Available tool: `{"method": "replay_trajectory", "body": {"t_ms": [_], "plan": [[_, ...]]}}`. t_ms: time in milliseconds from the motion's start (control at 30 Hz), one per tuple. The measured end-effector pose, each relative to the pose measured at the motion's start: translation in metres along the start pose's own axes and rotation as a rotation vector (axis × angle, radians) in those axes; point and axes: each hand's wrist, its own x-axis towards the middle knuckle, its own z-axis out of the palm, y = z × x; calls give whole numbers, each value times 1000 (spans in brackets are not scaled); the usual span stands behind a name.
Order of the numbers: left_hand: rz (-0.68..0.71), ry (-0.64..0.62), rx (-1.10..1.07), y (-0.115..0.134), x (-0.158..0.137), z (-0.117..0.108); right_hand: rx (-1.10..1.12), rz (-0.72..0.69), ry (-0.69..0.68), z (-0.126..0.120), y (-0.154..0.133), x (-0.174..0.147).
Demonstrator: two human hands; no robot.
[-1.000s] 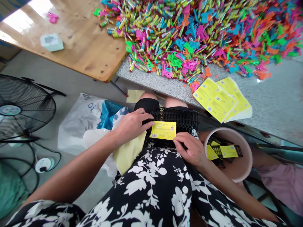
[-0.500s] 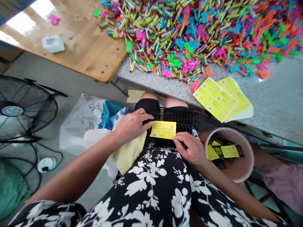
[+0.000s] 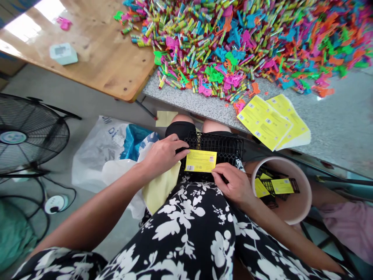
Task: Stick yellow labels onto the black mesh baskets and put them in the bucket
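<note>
Pressing a yellow label (image 3: 201, 161) onto a black mesh basket (image 3: 224, 146) on the lap — left hand (image 3: 163, 154) grasping the basket's left end, fingertips at the label's left edge; right hand (image 3: 234, 184) pinching its lower right corner. Beyond, on the tabletop (image 3: 335, 124) — more yellow sheets (image 3: 269, 122) and a heap of coloured plastic toys (image 3: 247, 42).

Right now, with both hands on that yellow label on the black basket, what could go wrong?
1. The yellow label is pressed by the left hand and right hand onto a black mesh basket; it may stick skewed or wrinkled on the open mesh.
2. The basket sits on the lap, so it could tip.
3. The label sheets overhang the counter edge and might slide off.
</note>
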Motion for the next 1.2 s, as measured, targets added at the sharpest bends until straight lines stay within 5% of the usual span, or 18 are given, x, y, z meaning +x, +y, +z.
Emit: {"method": "replay_trajectory", "body": {"t_ms": [500,667,867,1067,1200], "plan": [[-37,-9,1,2,1,3,-93,25,-171,-19,-10,13],[-23,-5,-7,2,2,2,-218,-117,-49,-15,-7,29],[9,0,32,3,0,3,-357,-284,-260,-5,13,23],[8,6,43,6,0,4,-94,-218,37,-10,18,7],[23,12,58,7,1,6,-246,-215,-123,-7,17,15]]}}
